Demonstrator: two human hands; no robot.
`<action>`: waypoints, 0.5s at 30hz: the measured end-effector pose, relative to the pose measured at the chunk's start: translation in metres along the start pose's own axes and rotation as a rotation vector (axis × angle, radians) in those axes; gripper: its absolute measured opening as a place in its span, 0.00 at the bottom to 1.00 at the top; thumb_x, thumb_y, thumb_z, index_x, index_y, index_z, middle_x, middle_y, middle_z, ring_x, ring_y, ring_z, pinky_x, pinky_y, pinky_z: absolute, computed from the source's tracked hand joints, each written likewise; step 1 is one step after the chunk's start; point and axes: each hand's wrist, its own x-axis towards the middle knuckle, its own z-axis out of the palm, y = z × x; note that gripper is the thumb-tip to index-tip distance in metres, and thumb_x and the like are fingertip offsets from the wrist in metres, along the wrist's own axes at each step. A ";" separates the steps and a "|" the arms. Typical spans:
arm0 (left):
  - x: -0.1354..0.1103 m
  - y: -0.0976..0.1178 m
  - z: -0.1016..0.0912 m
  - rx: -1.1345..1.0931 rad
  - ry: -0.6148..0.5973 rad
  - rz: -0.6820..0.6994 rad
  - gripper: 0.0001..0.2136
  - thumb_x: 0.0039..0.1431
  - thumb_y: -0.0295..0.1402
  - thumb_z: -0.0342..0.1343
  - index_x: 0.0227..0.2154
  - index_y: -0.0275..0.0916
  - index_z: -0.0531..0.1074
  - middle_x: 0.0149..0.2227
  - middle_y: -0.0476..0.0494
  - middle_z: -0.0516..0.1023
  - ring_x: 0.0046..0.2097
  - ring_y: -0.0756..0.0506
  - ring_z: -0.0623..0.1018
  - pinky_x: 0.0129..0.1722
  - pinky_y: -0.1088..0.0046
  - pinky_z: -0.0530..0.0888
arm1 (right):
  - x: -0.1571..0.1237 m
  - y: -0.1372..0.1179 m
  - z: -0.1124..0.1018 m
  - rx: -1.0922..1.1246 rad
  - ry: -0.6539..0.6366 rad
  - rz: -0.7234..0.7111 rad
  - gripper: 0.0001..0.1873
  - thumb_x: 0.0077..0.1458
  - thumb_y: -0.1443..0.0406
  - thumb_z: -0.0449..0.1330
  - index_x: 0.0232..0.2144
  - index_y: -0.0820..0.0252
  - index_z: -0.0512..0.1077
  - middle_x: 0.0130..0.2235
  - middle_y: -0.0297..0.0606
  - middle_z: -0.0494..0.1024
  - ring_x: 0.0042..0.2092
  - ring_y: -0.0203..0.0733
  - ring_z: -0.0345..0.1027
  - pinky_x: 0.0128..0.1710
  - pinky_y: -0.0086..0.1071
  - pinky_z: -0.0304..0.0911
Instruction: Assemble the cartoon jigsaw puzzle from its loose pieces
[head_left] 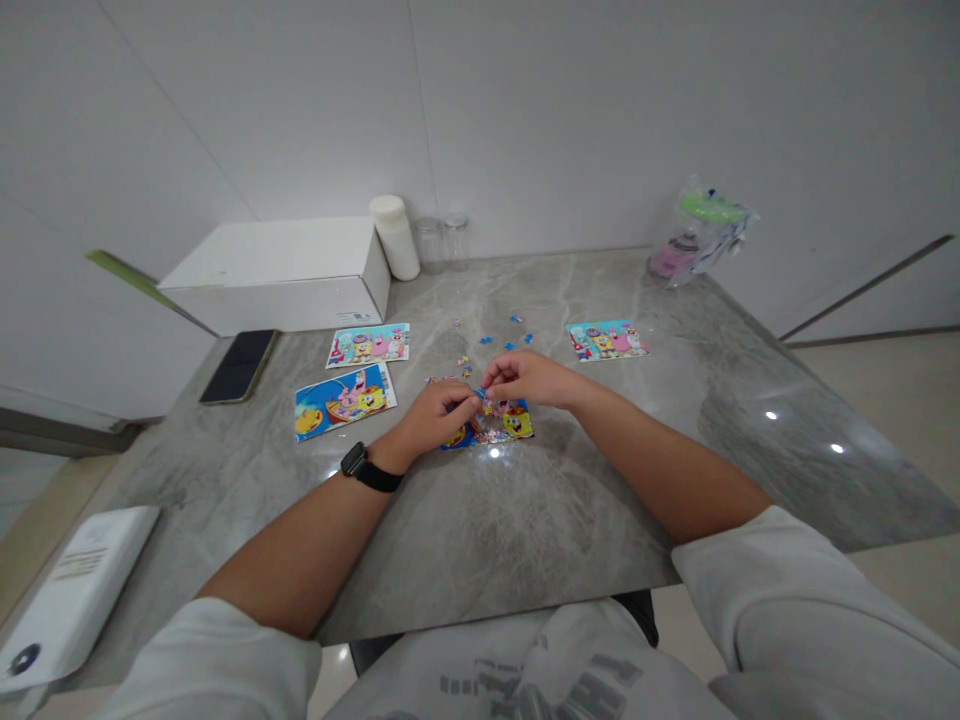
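A small, partly built cartoon jigsaw (504, 424) lies on the grey marble table (525, 530). My left hand (433, 412), with a black watch on the wrist, and my right hand (525, 378) meet just above its top edge. Both have their fingers curled and pinched together around a small blue puzzle piece (480, 393). Several loose pieces (495, 342) are scattered beyond my hands.
Three cartoon picture cards lie flat: two at left (343, 398) (368, 345), one at right (607, 339). A black phone (238, 365), a white box (281, 272), a white bottle (396, 237), two jars (442, 240), a plastic bag (697, 235) and a white device (71, 595) ring the table.
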 end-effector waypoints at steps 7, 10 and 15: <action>-0.002 -0.001 0.002 -0.005 0.008 0.024 0.14 0.68 0.38 0.54 0.29 0.38 0.77 0.29 0.46 0.79 0.34 0.48 0.76 0.40 0.71 0.70 | 0.001 0.000 0.001 -0.005 0.006 0.000 0.14 0.45 0.64 0.75 0.34 0.60 0.77 0.30 0.31 0.81 0.31 0.34 0.73 0.32 0.26 0.69; -0.002 -0.001 0.003 0.003 0.027 0.006 0.12 0.66 0.36 0.56 0.29 0.38 0.77 0.29 0.47 0.79 0.33 0.48 0.76 0.39 0.71 0.70 | 0.001 0.000 0.001 -0.022 0.015 0.008 0.12 0.45 0.65 0.73 0.34 0.60 0.77 0.30 0.31 0.81 0.30 0.34 0.73 0.32 0.26 0.68; -0.002 -0.001 0.002 -0.005 0.069 -0.071 0.12 0.65 0.37 0.56 0.28 0.37 0.77 0.28 0.47 0.79 0.32 0.49 0.75 0.36 0.72 0.69 | -0.002 -0.003 0.001 -0.034 0.045 0.007 0.09 0.49 0.66 0.70 0.34 0.61 0.77 0.29 0.31 0.81 0.29 0.33 0.71 0.30 0.25 0.66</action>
